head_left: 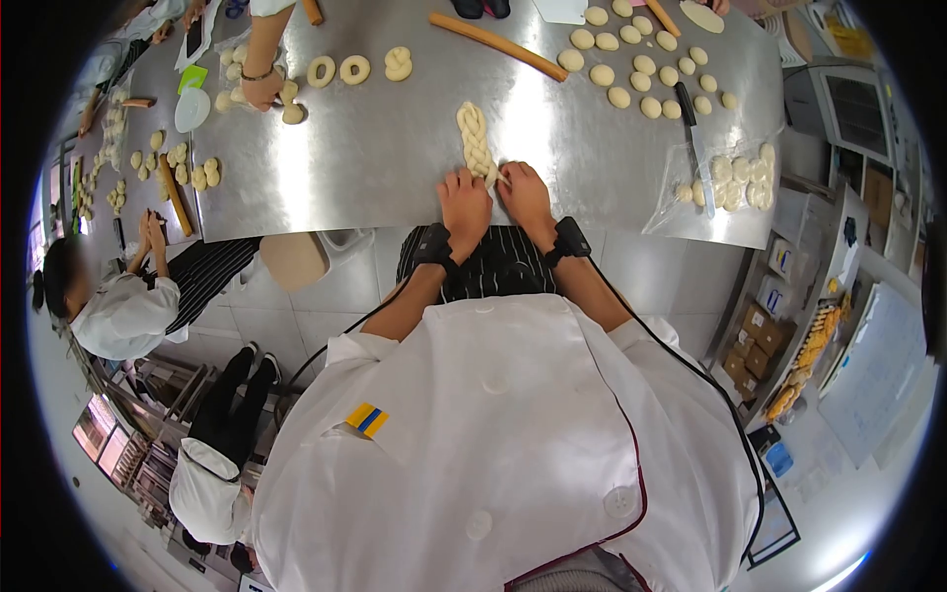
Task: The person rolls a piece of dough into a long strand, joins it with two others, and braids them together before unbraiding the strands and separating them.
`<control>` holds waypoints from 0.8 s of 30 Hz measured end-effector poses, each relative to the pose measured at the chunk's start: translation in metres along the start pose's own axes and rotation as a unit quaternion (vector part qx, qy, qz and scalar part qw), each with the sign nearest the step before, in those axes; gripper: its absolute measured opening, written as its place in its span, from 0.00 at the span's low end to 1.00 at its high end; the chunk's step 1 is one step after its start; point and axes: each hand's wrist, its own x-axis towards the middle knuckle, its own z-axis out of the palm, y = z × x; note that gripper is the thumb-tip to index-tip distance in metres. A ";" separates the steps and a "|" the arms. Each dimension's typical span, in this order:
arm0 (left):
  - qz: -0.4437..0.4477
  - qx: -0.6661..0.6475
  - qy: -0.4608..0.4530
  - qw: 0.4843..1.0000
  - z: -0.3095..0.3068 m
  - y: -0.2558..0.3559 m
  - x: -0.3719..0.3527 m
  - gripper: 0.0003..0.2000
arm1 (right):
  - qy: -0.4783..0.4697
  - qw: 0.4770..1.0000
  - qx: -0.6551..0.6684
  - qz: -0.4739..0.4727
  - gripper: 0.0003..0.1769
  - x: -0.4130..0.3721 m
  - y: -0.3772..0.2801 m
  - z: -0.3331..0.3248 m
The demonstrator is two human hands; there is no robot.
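Note:
A braided strip of pale dough [474,136] lies on the steel table in front of me, its plaited part pointing away from my body. At its near end, my left hand [465,204] has its fingers bent onto the dough from the left. My right hand [526,200] is closed in a pinch on a thin dough end from the right. Both hands are low over the table near its front edge. The fingertips partly hide the loose ends of the braid.
Several dough balls [643,65] sit at the back right, near a long rolling pin [498,45]. A knife [698,148] lies beside bagged dough pieces [740,183]. Shaped dough rings [354,69] and another person's hand [262,91] are at the back left. A co-worker [123,311] is at far left.

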 end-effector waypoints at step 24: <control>-0.185 -0.180 -0.151 0.954 -0.023 -0.014 -0.027 0.17 | -0.017 0.965 0.098 0.244 0.20 -0.013 -0.039 0.018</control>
